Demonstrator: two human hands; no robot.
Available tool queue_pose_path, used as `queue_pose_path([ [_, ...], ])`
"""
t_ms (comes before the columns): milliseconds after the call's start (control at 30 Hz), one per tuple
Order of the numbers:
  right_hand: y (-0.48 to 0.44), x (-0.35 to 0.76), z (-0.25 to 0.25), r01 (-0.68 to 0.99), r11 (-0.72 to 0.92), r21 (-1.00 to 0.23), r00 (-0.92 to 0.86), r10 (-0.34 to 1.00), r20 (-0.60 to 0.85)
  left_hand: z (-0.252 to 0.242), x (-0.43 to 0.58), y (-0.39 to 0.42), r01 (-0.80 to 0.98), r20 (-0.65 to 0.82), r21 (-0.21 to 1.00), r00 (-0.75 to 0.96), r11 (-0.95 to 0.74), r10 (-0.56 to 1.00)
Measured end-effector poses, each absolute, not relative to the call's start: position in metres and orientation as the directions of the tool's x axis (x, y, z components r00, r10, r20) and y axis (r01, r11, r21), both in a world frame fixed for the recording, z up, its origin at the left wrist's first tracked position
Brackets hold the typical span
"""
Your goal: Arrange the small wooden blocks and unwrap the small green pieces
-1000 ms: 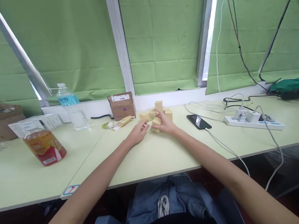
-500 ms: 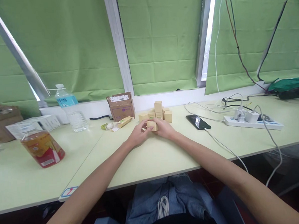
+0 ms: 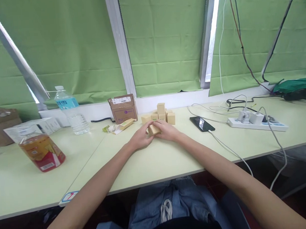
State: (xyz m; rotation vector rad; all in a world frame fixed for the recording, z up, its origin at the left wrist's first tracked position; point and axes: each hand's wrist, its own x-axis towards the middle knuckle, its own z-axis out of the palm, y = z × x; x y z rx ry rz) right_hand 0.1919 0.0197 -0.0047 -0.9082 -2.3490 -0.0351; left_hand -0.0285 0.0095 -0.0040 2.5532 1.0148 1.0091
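Between my two hands is a small tan cardboard box (image 3: 153, 129), tilted just above or on the table (image 3: 155, 165). My left hand (image 3: 141, 137) grips its left side, and my right hand (image 3: 166, 130) has its fingers along the top and right side. Parts of the box are hidden by the fingers. Right behind my hands stands a cluster of similar small tan boxes (image 3: 171, 118), with one box (image 3: 161, 108) stacked on top. To the left lie a flattened tan carton (image 3: 127, 124) and some crumpled green-and-white wrapping (image 3: 109, 129).
A brown cardboard box (image 3: 123, 110) stands at the back. Left are a water bottle (image 3: 73, 113) and a bottle of amber drink (image 3: 43, 152). A phone (image 3: 202, 124) on a cable and a white power strip (image 3: 257, 124) with plugs lie to the right.
The small box between my hands has turned and now tilts, showing a different side. My fingers have shifted slightly around it, and the view has moved a little.
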Motion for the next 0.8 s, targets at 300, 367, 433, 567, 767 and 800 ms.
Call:
queue_pose_path([
  [300, 0.011, 0.183, -0.001, 0.723, 0.642, -0.257, -0.460, 0.724, 0.514, -0.010, -0.020, 0.016, 0.308, 0.436, 0.792, 0.320, -0.528, 0.841],
  [367, 0.009, 0.184, -0.001, 0.713, 0.648, -0.269, -0.467, 0.725, 0.506, -0.010, -0.019, 0.014, 0.312, 0.409, 0.794, 0.361, -0.522, 0.838],
  [433, 0.008, 0.185, 0.000, 0.707, 0.655, -0.266, -0.485, 0.723, 0.492, -0.010, -0.018, 0.011, 0.296, 0.405, 0.801, 0.372, -0.520, 0.835],
  [567, 0.007, 0.188, 0.001, 0.715, 0.669, -0.203, -0.525, 0.706, 0.475, -0.010, -0.016, 0.009, 0.295, 0.427, 0.798, 0.338, -0.525, 0.839],
  [767, 0.007, 0.187, 0.000, 0.724, 0.686, -0.074, -0.574, 0.659, 0.486, -0.011, -0.014, 0.012, 0.274, 0.438, 0.821, 0.259, -0.500, 0.861],
  [800, 0.007, 0.187, 0.000, 0.720, 0.691, -0.066, -0.580, 0.650, 0.491, -0.010, -0.014, 0.012, 0.262, 0.436, 0.828, 0.255, -0.496, 0.863],
])
